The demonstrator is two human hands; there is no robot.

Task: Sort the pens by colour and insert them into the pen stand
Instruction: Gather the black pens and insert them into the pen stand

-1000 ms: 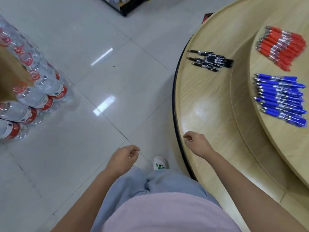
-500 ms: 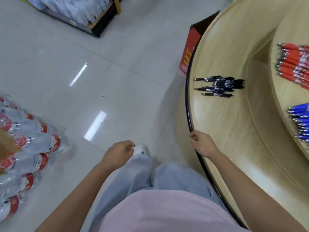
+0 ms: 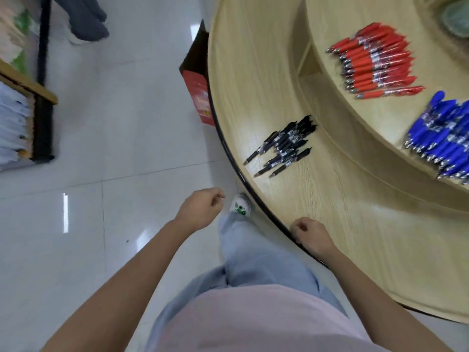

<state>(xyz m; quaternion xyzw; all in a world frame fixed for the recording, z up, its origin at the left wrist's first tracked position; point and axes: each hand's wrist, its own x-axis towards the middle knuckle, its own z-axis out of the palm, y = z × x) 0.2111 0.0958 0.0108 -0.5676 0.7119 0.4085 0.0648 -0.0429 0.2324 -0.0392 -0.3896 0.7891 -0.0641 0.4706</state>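
Three loose piles of pens lie on a round two-tier wooden table (image 3: 335, 209). The black pens (image 3: 284, 146) are on the lower tier near its dark rim. On the raised inner tier lie the red pens (image 3: 375, 62) and the blue pens (image 3: 441, 138). My left hand (image 3: 200, 212) hangs over the floor, fingers loosely curled, holding nothing. My right hand (image 3: 311, 235) hovers at the table's rim, also loosely curled and holding nothing, well short of the black pens. No pen stand is clearly in view.
A red carton (image 3: 199, 97) stands on the floor against the table's far-left side. A low shelf of stacked goods (image 3: 38, 110) sits at the left. Another person's shoe (image 3: 86, 24) is at the top left. White tiled floor lies between. A blurred green object (image 3: 456, 19) sits top right.
The view has swung right as I step along the table; the water bottles have left the view and the pens appear closer. Both hands stay loosely curled and hold nothing.
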